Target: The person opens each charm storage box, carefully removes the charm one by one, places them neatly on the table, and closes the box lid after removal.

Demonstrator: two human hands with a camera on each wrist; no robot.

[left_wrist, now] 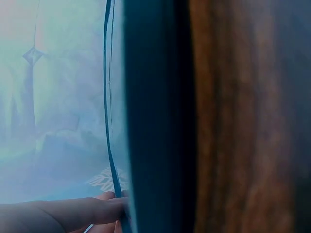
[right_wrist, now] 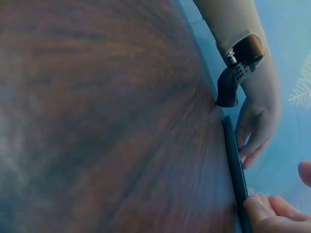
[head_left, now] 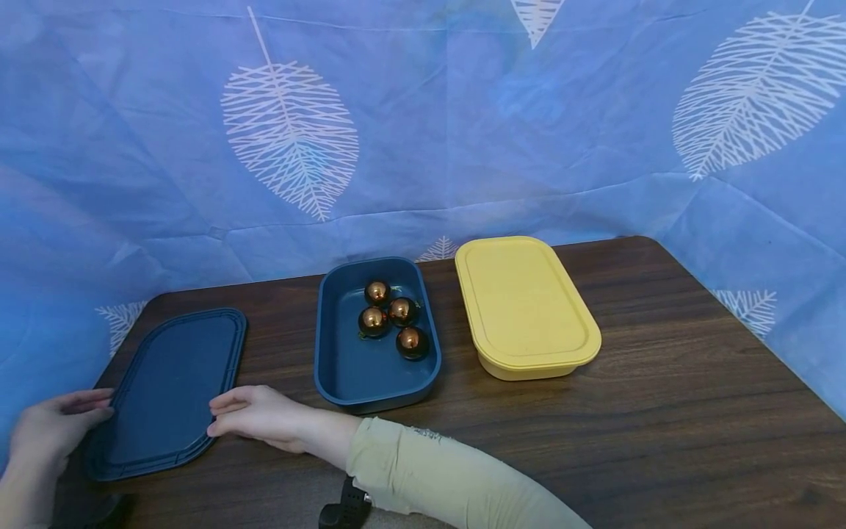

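Note:
A dark blue rectangular lid (head_left: 175,386) with rounded corners lies at the table's left side. My left hand (head_left: 58,426) holds its left edge between thumb and fingers. At the opposite edge, my right hand (head_left: 261,417) grips the lid's rim with thumb and fingertips. The right wrist view shows the lid (right_wrist: 236,167) edge-on, with the left hand (right_wrist: 260,131) and right hand (right_wrist: 274,213) along it. Close up in the left wrist view, the lid (left_wrist: 153,116) stands beside the brown tabletop, and left-hand fingers (left_wrist: 92,212) meet its edge.
An open blue container (head_left: 344,367) near the middle holds several shiny bronze baubles (head_left: 402,311). To its right stands a yellow container (head_left: 529,305) with its lid on. The dark wooden table (head_left: 667,411) backs onto a blue cloth (head_left: 449,132) printed with white leaves.

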